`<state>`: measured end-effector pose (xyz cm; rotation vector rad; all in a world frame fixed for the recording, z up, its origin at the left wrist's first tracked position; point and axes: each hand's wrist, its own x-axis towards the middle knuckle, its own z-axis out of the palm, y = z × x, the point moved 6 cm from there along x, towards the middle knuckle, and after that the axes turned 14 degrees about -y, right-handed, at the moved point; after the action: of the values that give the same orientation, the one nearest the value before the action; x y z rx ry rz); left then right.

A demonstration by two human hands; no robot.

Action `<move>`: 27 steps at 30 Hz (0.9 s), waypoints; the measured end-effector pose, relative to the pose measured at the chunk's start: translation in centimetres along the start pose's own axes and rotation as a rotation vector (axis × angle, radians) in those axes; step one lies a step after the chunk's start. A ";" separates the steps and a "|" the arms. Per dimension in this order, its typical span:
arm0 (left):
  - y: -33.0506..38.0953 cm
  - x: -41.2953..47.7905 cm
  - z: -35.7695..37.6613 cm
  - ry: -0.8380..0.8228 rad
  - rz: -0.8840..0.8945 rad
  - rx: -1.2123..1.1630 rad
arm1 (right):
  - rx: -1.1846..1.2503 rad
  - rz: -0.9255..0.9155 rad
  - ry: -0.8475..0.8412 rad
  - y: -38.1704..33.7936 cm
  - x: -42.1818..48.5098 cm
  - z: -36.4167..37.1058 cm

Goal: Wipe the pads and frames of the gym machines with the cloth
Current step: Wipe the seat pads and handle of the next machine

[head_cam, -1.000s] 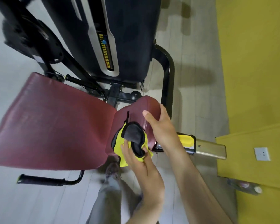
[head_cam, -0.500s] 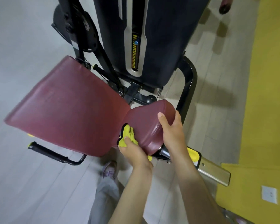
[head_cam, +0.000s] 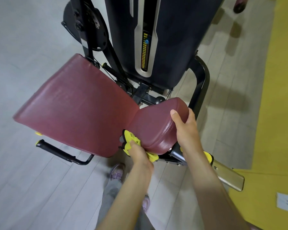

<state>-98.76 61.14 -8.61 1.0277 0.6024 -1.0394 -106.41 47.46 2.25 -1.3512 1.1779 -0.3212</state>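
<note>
- Left hand (head_cam: pixel 139 151): fingers curled round the bunched yellow cloth (head_cam: pixel 131 141), pressing it into the crease where the small pad (head_cam: pixel 156 125) meets the big pad (head_cam: pixel 76 110).
- Right hand (head_cam: pixel 185 130): clamped over the small pad's outer edge, thumb on the top face, fingers wrapped round the far side and out of sight; steadying the pad, by the look of it.
- Cloth low at the near end of that crease, touching the small pad's side, partly hidden under the left hand.
- Step in hand, as judged: wiping the small pad's inner side and the seam between the two pads; padding only, no frame work to be seen yet.
- Next, probably: drawing the cloth up along the seam or over the small pad's top, calling for steady pressure through a tight gap and for lifting the right thumb out of the path.
- After that, likely: the broad face of the big pad, then the black curved frame tube (head_cam: pixel 200 83) just behind the right hand, and the black handle (head_cam: pixel 56 151) below the big pad.
- Worth minding: a loose tail of cloth hanging beneath the left hand, close to the seat bracket; could snag.
- Behind it all: the dark weight-stack housing (head_cam: pixel 165 39) with its yellow scale.
</note>
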 end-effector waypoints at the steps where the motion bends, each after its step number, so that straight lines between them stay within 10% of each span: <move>1: -0.6 -1.0 0.5 -0.020 0.009 -0.007 | 0.005 0.000 0.005 0.0 -0.1 0.0; 27: 2.1 21.4 -11.8 0.115 -0.144 0.401 | -0.155 0.034 0.306 -1.6 -0.8 -0.8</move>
<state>-87.33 63.40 -30.21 1.4184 0.5795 -1.2656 -106.72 47.20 4.19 -1.4491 1.5037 -0.4296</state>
